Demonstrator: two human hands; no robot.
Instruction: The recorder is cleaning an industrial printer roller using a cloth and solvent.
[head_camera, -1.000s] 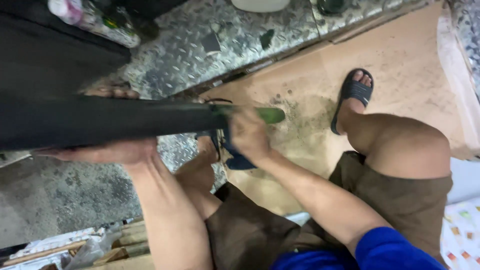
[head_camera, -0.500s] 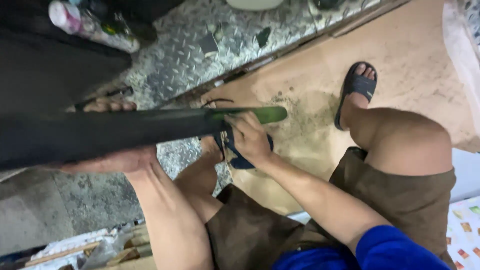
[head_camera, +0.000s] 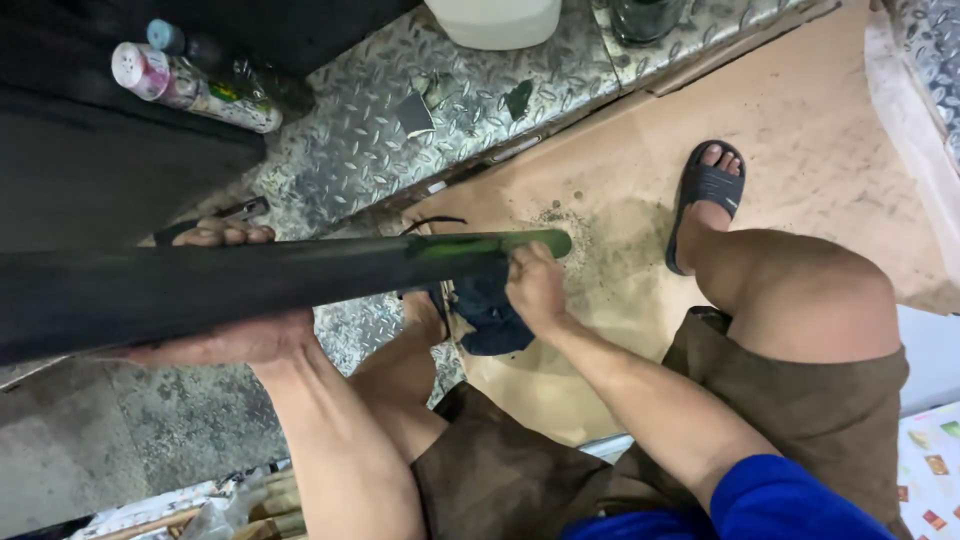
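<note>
A: What are the hands doing?

B: The left hand (head_camera: 215, 340) is wrapped around a long dark plank (head_camera: 250, 280), palm under it and fingers (head_camera: 225, 234) curling over its far edge, so it is closed on the plank. The right hand (head_camera: 535, 290) is curled tight around a dark blue cloth (head_camera: 490, 310) and presses it against the plank near its end.

A: How does the plank look?

B: It is a long flat strip, mostly black, running from the left edge of the view to a rounded tip (head_camera: 550, 243). Near that tip the surface shows green. It is held level above the floor, crossing over the person's left knee.

A: And around it?

B: Below the tip lies a tan cardboard sheet (head_camera: 800, 150), stained dark under the plank's end. The right foot in a black sandal (head_camera: 705, 195) rests on it. A diamond-pattern metal plate (head_camera: 370, 140) lies beyond, with a spray can (head_camera: 190, 85) lying on its side at its far left.
</note>
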